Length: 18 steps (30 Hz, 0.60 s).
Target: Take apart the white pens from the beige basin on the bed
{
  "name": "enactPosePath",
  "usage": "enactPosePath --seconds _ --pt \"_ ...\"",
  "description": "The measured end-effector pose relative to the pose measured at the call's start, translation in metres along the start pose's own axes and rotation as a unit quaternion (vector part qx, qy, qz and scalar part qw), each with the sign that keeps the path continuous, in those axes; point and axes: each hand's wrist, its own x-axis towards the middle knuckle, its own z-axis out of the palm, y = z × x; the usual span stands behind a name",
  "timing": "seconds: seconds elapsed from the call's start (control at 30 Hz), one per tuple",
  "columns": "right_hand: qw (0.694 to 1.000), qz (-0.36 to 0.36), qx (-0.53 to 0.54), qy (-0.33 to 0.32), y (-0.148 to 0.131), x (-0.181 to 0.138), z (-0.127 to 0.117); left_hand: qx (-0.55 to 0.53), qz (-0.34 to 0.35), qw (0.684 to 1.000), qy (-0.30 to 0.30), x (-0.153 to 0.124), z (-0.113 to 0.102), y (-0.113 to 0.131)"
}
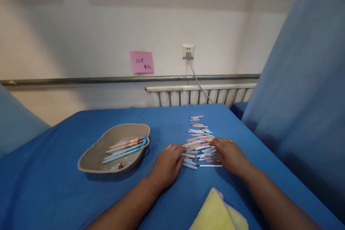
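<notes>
From my remote station I log the pens as smooth plastic and the tray as matt plastic. I read the blue cover as dull cloth, the yellow towel as soft-napped fabric, the pink note as paper, the wall rail as metal with a sheen.

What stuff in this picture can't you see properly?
All in the head view:
Pile of pens: overlapping, too small to count.
Right hand: it hides whatever lies under it.
Pink note: lower writing too small and blurry.
Yellow cloth: bottom edge cuts it off.
Cord: blue table hides its lower end.
</notes>
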Motion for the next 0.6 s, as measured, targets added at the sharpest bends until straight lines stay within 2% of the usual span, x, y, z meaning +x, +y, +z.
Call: enactPosePath --seconds 0.1,0.2,0.23,0.3,0.4,0.5,0.6 --pt "0.999 -0.030 0.018 0.016 -0.004 -0.003 0.005 0.013 -0.015 0.999 0.037 -0.005 -0.022 0.000" --pt "0.997 -0.058 0.038 0.023 -0.008 -0.004 0.011 0.055 -0.093 0.992 0.065 -0.014 -0.059 -0.020" --pt "0.997 -0.065 0.045 0.023 -0.010 -0.005 0.012 0.080 -0.136 0.986 0.046 -0.018 -0.073 -0.031" --pt "0.995 -0.073 0.059 0.018 -0.014 -0.006 0.014 0.153 -0.244 0.956 -0.050 -0.027 -0.100 -0.058" --pt "0.994 -0.081 0.069 0.008 -0.022 -0.007 0.014 0.195 -0.326 0.913 -0.149 -0.041 -0.124 -0.093" --pt "0.993 -0.090 0.075 0.002 -0.028 -0.008 0.015 0.208 -0.357 0.887 -0.205 -0.051 -0.127 -0.110" --pt "0.992 -0.094 0.087 -0.001 -0.029 -0.010 0.017 0.210 -0.357 0.881 -0.227 -0.054 -0.118 -0.111"
